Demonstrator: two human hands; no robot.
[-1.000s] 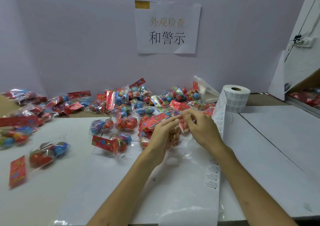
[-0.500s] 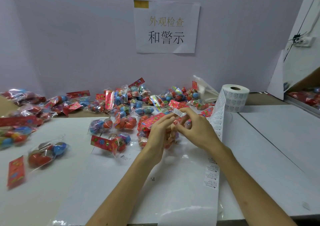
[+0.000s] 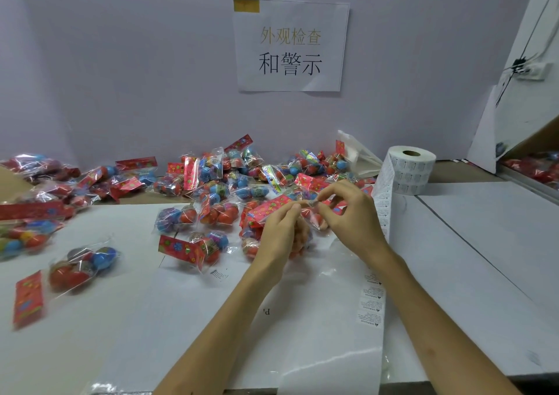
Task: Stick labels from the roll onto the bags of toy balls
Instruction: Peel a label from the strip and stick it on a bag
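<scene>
Both hands are hardly shifting from where they were 0.5 s ago. The small label (image 3: 311, 203), which was showing white between the fingertips then, is now looking grey and half hidden under them.

I am watching the left hand (image 3: 279, 231) pinching the bag (image 3: 314, 222) just under its red card (image 3: 269, 208), thumb and forefinger curled tight, with the balls hanging behind the palm. The right hand (image 3: 352, 216) is pinching narrowly too, with thumb and forefinger meeting on the label and pressing it against the clear film. Its other 3 fingers are arching loose above.

The bag seems lifted just off the table (image 3: 484, 243), near the middle, in front of the far pile of bags (image 3: 230, 179). The roll (image 3: 412, 170) is standing far right, and its strip (image 3: 381, 213) is trailing toward the near edge just beside the right wrist.

I am judging the bag as light and floppy. Its film is crinkly and slippery, and the round balls are probably shifting inside, so there is no flat backing. The red card is looking like the only stiff part, so I am treating it as the place to hold while keeping the film taut below it. The label is thin and tacky and likely to curl or cling to a fingertip, so I am favouring holding it by 1 edge and smoothing from there.
</scene>
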